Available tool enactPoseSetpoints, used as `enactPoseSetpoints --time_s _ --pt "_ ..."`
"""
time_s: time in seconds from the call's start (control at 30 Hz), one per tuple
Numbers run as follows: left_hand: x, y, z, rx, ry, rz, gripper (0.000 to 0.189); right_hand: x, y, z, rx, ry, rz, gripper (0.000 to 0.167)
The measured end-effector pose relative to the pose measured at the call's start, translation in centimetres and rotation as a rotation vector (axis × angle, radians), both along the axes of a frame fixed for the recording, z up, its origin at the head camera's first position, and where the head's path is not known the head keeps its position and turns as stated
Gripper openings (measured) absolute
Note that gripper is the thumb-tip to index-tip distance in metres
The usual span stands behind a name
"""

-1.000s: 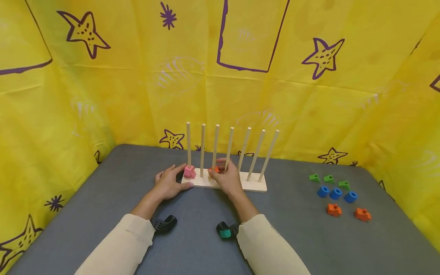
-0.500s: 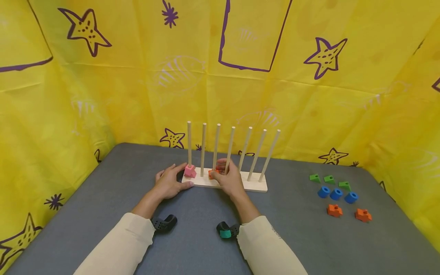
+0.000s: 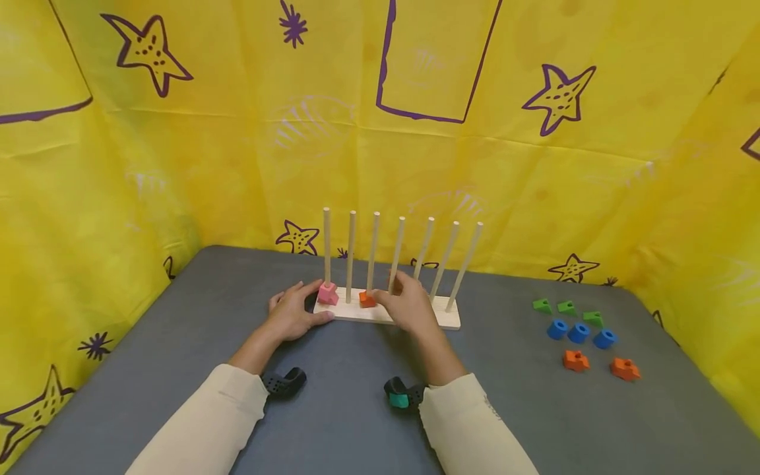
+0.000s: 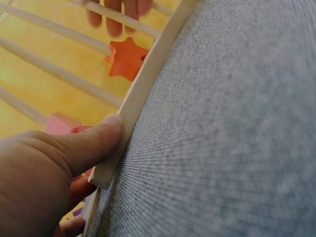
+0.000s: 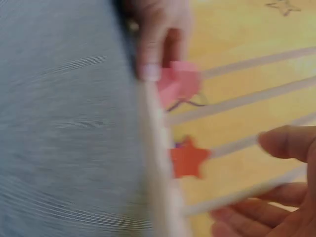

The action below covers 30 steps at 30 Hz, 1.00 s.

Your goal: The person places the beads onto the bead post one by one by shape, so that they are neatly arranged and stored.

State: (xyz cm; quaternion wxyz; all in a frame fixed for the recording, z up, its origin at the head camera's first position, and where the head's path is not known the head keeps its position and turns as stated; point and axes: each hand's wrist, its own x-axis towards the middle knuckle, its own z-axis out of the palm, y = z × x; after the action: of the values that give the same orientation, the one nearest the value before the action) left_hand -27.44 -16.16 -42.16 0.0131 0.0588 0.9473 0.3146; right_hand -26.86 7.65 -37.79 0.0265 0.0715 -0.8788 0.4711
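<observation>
A wooden board carries several upright pegs in a row. My left hand grips its left end, the thumb pressed on the front edge and the fingers behind. Beside that hand, a pink block sits low on the leftmost peg. An orange star-shaped block rests at the foot of the third peg, against the board. My right hand is just right of the star, around the fourth peg, its thumb apart from its fingers and no block between them.
On the grey table to the right lie green triangular blocks, blue cylinders and two more orange blocks, all loose. A yellow patterned cloth hangs behind and at both sides.
My right hand has let go of the orange star and moved a little to the right, leaving the star on its peg. The left hand has stayed at the board's end.
</observation>
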Motion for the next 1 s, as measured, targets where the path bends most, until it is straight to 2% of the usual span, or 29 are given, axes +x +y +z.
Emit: enactPoseSetpoints --time_s 0.13,0.2,0.3,0.47,0.7,1.0 --pt "0.1 -0.2 0.0 -0.004 -0.002 0.006 0.081 1.6 0.7 2.7 0.069 0.027 -0.01 0.043" --pt "0.2 0.0 -0.1 -0.006 -0.004 -0.001 0.081 2.6 1.3 3.8 0.045 0.054 -0.036 0.044" --pt "0.2 0.2 -0.2 -0.006 -0.011 0.0 0.081 3.6 2.1 4.9 0.007 0.108 -0.066 0.034" --pt "0.2 0.1 -0.1 -0.003 -0.016 0.021 0.08 4.7 4.0 6.2 -0.043 0.225 -0.11 0.024" --pt "0.3 0.1 0.2 -0.002 -0.022 0.014 0.081 6.1 8.1 7.0 -0.046 0.365 -0.216 0.022" --pt "0.3 -0.1 0.1 0.004 -0.016 0.004 0.083 8.1 13.6 6.7 -0.054 0.368 -0.434 0.031"
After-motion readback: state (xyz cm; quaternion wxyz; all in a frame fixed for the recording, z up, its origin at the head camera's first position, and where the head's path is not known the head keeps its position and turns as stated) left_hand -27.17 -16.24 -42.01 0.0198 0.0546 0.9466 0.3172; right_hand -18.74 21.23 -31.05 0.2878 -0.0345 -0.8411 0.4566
